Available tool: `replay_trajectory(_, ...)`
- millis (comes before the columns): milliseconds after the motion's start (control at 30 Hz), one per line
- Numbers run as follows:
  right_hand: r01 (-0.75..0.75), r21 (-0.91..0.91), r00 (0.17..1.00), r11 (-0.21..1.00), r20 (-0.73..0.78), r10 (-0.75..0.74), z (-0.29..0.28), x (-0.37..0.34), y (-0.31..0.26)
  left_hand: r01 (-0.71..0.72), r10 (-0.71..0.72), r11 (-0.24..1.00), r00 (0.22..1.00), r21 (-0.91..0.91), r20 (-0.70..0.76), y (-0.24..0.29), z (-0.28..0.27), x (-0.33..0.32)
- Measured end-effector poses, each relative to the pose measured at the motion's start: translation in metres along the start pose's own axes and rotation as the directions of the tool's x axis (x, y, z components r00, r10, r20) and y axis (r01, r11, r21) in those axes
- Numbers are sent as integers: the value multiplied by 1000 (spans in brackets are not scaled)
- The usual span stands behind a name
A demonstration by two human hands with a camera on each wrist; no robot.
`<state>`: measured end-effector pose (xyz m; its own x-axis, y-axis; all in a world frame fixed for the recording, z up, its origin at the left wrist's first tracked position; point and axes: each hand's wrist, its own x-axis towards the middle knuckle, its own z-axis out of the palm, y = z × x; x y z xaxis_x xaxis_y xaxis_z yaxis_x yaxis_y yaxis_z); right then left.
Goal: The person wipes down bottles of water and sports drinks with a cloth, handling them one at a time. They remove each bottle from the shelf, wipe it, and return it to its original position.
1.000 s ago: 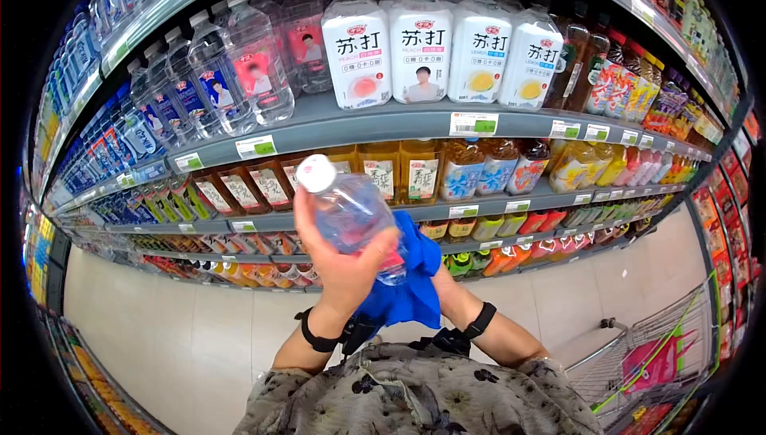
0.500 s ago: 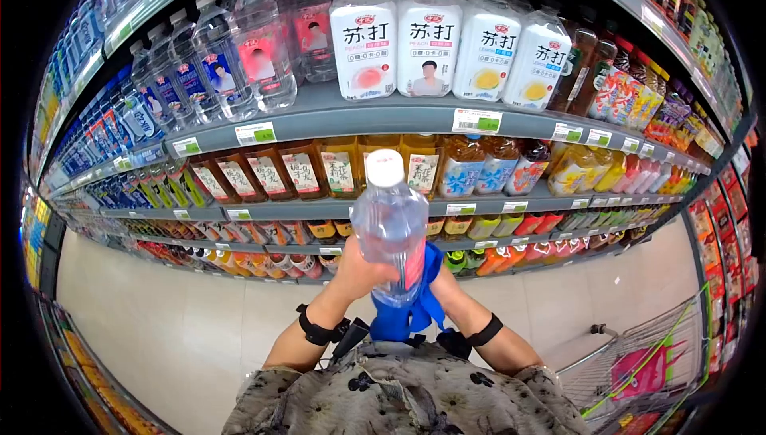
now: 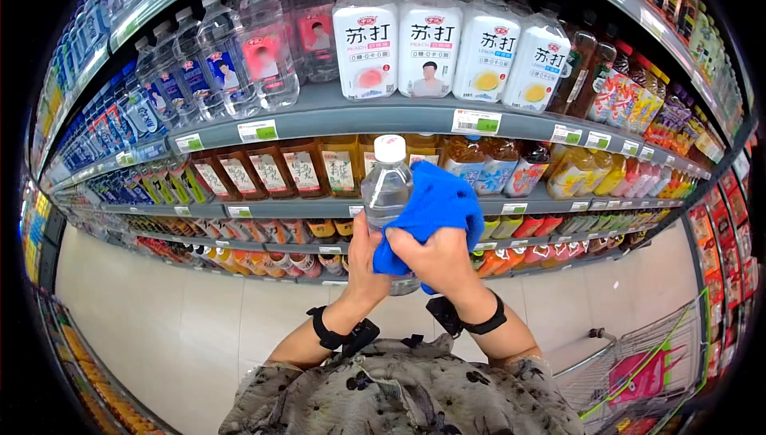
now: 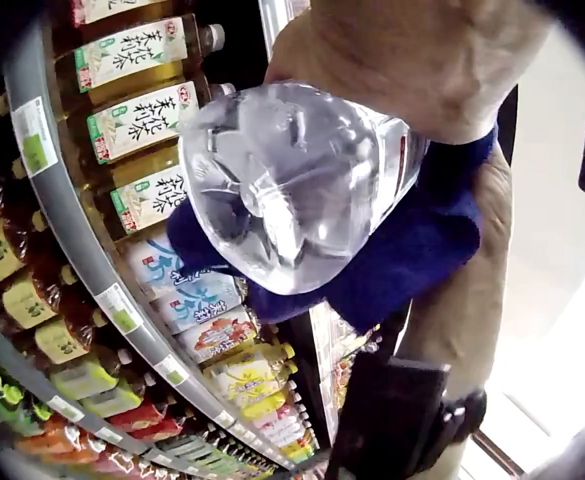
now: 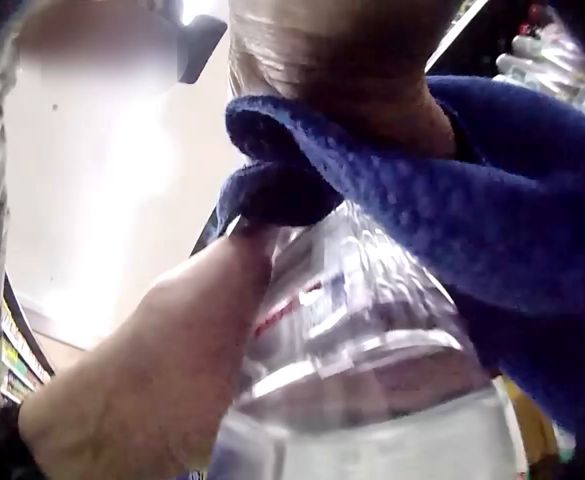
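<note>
A clear plastic bottle (image 3: 388, 187) with a white cap stands nearly upright before the person, in front of the shelves. My left hand (image 3: 365, 263) grips its lower part from the left. Bunched in my right hand (image 3: 443, 263) is a blue cloth (image 3: 439, 203), which lies against the bottle's right side and covers much of it, label included. In the left wrist view the bottle's ribbed base (image 4: 282, 190) faces the camera, with the cloth (image 4: 412, 250) behind it. The right wrist view shows the cloth (image 5: 512, 190) wrapped along the bottle (image 5: 362, 370).
Close ahead run shelves (image 3: 351, 116) packed with drinks, among them white-labelled soda bottles (image 3: 431, 48) and amber tea bottles (image 3: 302, 172). A shopping cart (image 3: 654, 355) with a pink item (image 3: 638, 375) stands at the lower right on the tiled floor (image 3: 199, 307).
The bottle has gone from tilted left to nearly upright. My right hand, earlier behind the bottle with the cloth, has come round to its right side, bringing the cloth up and over it.
</note>
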<state>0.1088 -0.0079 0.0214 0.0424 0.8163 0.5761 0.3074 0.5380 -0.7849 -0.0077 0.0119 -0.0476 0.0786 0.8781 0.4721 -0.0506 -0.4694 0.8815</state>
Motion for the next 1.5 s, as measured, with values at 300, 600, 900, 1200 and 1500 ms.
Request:
replay_trajectory(300,-174,609,979,774,25,201,20,9,6,21,-14,984,999,177,-39,17,-10,6)
replay_trajectory(600,-430,483,902,763,264,341,51,-61,61,-98,74,985,983,-139,-169,16,-30,22)
replay_trajectory(900,-708,652,506,-271,736,451,29,-73,86,8,12,875,999,-484,37,0,-39,17)
replay_trajectory(1200,-647,693,524,-318,707,475,22,-96,114,-124,83,978,969,166,234,16,-44,6)
replay_trajectory(1500,-676,708,684,205,500,531,40,-78,94,121,-136,989,972,-86,-190,19,-16,-4)
